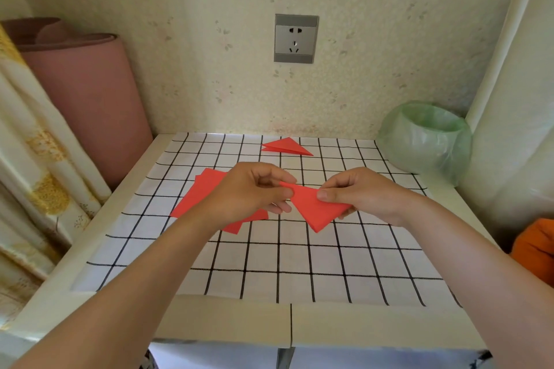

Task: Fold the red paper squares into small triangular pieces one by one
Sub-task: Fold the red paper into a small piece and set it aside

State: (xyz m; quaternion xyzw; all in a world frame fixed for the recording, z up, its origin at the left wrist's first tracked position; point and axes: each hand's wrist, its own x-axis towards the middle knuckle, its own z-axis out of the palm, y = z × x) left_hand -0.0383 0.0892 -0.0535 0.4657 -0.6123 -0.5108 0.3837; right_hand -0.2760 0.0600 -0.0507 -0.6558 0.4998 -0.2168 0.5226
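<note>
**Piece held mid-fold above the table**

Head view: my left hand point(254, 189) pinches the tip of the folded red paper point(314, 208). My right hand point(359, 193) grips its other side, raised off the checked table point(269, 263), likely to align edges. The unfolded squares point(198, 195) lie under my left wrist, within reach. One finished triangle point(284, 146) sits at the rear, out of the way.

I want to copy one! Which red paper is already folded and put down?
The red triangle nearest the wall. The stack lies unfolded; left hand and right hand hold the third piece.

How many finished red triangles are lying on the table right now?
1: a folded triangle at the far edge of the checked cloth; its layers may hide a second. The left hand and right hand pinch the held piece, not laid down.
</note>
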